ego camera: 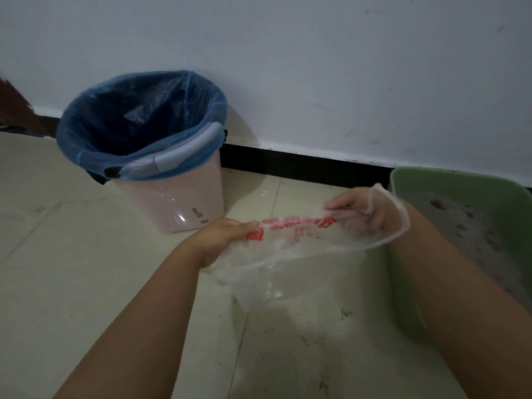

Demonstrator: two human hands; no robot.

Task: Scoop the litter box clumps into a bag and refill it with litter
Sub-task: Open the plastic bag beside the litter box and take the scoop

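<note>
Both hands hold a clear bag [290, 254] stretched open just left of the green litter box [460, 180]. Left hand [221, 237] fingers pinch one rim; right hand [357, 211] sits inside the bag, fingers curled on the opposite rim. A lined bin [172, 203] stands farther left of the box.

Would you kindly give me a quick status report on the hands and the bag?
Left hand and right hand grip clear plastic bag with red print, stretching its mouth. Green plastic litter box at right, unscooped. Nothing blocking.
</note>
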